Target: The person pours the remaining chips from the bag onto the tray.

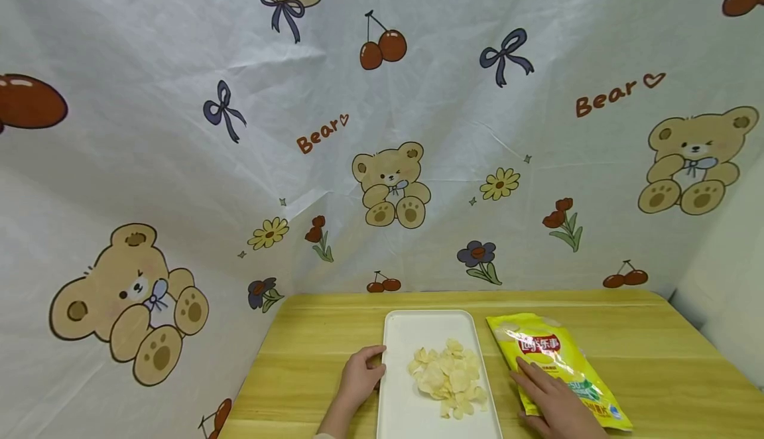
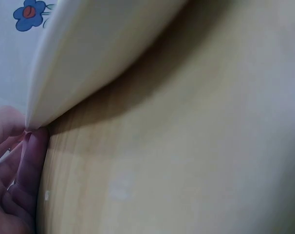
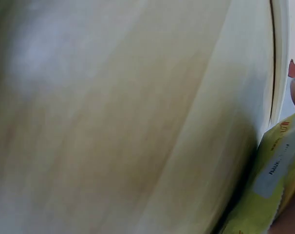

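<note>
A white rectangular tray lies on the table with a loose heap of potato chips on it. At its left side, my left hand pinches the rim. In the left wrist view, the fingers meet the lower edge of the tray. To the right of the tray is a yellow Lay's chip bag, lying flat. My right hand rests on its lower left part with extended fingers. Only part of the bag shows in the right wrist view.
The wooden table extends to both sides of the tray and bag. Behind it and along the left hangs a pale cloth printed with bears, bows, cherries and flowers. A plain white surface stands at the far right.
</note>
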{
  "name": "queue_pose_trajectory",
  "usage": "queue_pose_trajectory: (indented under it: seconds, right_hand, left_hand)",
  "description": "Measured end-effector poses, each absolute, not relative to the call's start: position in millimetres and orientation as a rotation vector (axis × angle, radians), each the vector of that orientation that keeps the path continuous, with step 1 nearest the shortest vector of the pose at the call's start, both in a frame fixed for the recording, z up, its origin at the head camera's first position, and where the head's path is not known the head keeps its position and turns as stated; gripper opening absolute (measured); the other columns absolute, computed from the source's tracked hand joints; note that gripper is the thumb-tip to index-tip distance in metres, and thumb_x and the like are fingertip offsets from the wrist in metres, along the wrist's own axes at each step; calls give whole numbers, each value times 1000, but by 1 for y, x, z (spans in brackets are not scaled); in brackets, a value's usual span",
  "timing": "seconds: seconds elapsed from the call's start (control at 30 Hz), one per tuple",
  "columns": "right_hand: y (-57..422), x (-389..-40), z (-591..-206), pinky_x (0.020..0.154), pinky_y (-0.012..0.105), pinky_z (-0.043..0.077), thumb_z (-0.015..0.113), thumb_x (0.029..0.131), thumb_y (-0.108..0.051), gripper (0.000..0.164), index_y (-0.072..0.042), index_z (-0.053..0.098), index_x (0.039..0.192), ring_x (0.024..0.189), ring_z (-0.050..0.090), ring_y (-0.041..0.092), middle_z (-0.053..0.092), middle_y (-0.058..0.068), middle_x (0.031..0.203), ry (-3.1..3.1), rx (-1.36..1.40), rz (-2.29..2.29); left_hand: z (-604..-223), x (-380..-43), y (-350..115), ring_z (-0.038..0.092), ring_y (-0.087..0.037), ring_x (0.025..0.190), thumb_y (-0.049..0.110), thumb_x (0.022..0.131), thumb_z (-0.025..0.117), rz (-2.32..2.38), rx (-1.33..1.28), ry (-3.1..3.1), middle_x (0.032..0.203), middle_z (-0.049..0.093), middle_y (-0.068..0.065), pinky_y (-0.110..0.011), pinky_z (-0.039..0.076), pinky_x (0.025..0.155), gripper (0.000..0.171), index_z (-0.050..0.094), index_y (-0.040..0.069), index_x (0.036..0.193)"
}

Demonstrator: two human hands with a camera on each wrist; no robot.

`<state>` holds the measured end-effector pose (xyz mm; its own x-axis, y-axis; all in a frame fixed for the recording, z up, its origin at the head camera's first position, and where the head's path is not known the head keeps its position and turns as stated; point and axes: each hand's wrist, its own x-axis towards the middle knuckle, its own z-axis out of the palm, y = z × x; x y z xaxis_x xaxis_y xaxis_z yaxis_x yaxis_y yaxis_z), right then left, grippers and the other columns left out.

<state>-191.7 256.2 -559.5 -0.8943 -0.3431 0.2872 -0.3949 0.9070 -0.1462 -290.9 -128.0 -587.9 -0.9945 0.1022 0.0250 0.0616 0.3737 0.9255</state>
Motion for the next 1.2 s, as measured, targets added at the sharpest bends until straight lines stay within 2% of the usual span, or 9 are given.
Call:
queue_pose_trajectory:
  seconds: [0.2, 0.7, 0.97, 1.2]
  right_hand:
    - [254, -193, -565, 81, 71, 44, 63, 82, -58, 69, -24, 49, 141, 126, 51, 38, 48, 9, 145, -2816, 522, 332]
    - [250, -191, -565, 88, 75, 37, 65, 78, -62, 75, -29, 47, 143, 130, 49, 35, 45, 5, 148, -2817, 442, 300]
    - [251, -191, -562, 86, 79, 34, 56, 76, -74, 80, -31, 46, 143, 131, 47, 32, 44, 4, 149, -2833, 418, 247]
    - [252, -190, -562, 88, 80, 32, 55, 73, -78, 85, -33, 44, 144, 131, 44, 34, 42, 4, 150, -2841, 385, 281]
  left_hand:
    - [-587, -291, -129, 57, -12, 53, 5, 85, 64, 1725, 146, 2564, 69, 61, -4, -26, 51, 47, 40, 64, 11, 125]
    - [-587, -290, -128, 59, -14, 56, 7, 86, 65, 1707, 141, 2564, 71, 62, -4, -28, 52, 49, 40, 64, 13, 126]
    - [-586, -289, -128, 58, -13, 55, 7, 86, 65, 1698, 141, 2581, 70, 61, -4, -27, 51, 48, 40, 64, 13, 125]
    - [-585, -290, -128, 58, -12, 55, 7, 86, 65, 1702, 136, 2580, 72, 62, -4, -25, 51, 48, 39, 64, 12, 125]
